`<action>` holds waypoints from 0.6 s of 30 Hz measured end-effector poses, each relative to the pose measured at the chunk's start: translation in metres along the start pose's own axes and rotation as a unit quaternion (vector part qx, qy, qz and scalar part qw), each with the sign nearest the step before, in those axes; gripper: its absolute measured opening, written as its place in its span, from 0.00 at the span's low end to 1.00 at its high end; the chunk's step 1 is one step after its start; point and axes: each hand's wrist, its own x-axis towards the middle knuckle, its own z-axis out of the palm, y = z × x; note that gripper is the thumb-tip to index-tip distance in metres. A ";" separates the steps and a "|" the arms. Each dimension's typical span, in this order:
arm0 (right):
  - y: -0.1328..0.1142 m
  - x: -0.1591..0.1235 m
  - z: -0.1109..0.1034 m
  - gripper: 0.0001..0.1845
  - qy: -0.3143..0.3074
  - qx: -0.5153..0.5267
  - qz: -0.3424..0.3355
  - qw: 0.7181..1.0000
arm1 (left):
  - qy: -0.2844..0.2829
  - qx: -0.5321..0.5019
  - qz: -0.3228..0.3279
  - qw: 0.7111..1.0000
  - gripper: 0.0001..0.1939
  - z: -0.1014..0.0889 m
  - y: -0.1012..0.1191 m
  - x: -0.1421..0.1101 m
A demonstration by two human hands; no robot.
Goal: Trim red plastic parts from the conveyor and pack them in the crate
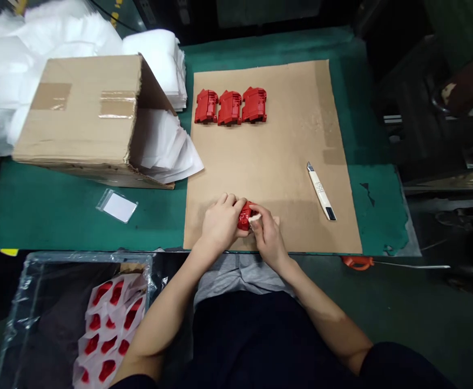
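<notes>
- The left hand [220, 224] is closed around the left side of a red moulded plastic part [244, 219], with its fingers curled over the top.
- The right hand [269, 237] also grips the part from the right, pinching a small white pad [255, 218] against it. The pad may be cloth or foam; I cannot tell which.
- The part is held just above the near edge of a sheet of brown cardboard [285, 135], with both hands resting close to the sheet.
- 3 red moulded parts [229, 108] stand side by side, almost touching, near the far left corner of the sheet.
- A white utility knife [321, 192] lies on the right of the sheet, its blade end pointing far.
- The sheet lies on a green surface [78, 216].
- Left of the sheet, an open cardboard box [78, 113] lies on its side, with white foam sheets [159, 140] spilling from its mouth.
- More white sheets [58, 38] are piled beyond the box.
- A small clear bag [117, 206] holding a white card lies near the box.
- At near left, a plastic-lined bin [90, 257] holds red parts [101, 292] in white wrapping.
- An orange-handled tool [357, 262] lies just past the surface's near edge, at right.
</notes>
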 end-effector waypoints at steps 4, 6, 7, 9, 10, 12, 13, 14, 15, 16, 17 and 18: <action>-0.002 0.014 -0.003 0.23 -0.032 -0.032 -0.037 0.998 | -0.002 -0.023 -0.006 1.000 0.27 -0.002 0.002 -0.002; -0.003 0.027 -0.006 0.22 -0.070 -0.051 -0.066 0.994 | -0.003 -0.043 -0.020 0.999 0.29 -0.003 0.005 -0.004; -0.004 0.033 -0.008 0.21 -0.088 -0.057 -0.073 0.992 | -0.001 -0.049 -0.024 0.999 0.30 -0.004 0.006 -0.005; -0.002 0.042 -0.015 0.20 -0.101 -0.066 -0.069 0.990 | 0.008 -0.050 -0.024 0.998 0.31 -0.008 0.007 -0.008; 0.000 0.045 -0.020 0.20 -0.091 -0.070 -0.062 0.992 | 0.012 -0.049 -0.017 0.999 0.31 -0.012 0.006 -0.010; 0.007 0.045 -0.032 0.21 -0.048 -0.082 -0.044 0.994 | 0.019 -0.056 0.001 0.998 0.32 -0.020 0.003 -0.013; 0.011 0.042 -0.039 0.22 -0.023 -0.092 -0.036 0.995 | 0.021 -0.057 0.012 0.998 0.32 -0.025 0.001 -0.015; 0.015 0.036 -0.047 0.24 0.001 -0.099 -0.027 0.995 | 0.026 -0.069 0.022 0.997 0.33 -0.029 -0.001 -0.015; 0.018 0.027 -0.055 0.26 0.023 -0.098 -0.017 0.995 | 0.035 -0.101 0.030 0.994 0.33 -0.033 0.000 -0.015; 0.020 0.015 -0.062 0.29 0.036 -0.084 -0.009 0.996 | 0.048 -0.154 0.036 0.986 0.33 -0.035 0.004 -0.015; 0.020 -0.001 -0.070 0.32 0.040 -0.054 -0.001 0.998 | 0.062 -0.227 0.044 0.971 0.34 -0.035 0.013 -0.014; 0.020 -0.019 -0.076 0.36 0.035 -0.006 0.004 0.999 | 0.077 -0.313 0.053 0.945 0.36 -0.032 0.025 -0.013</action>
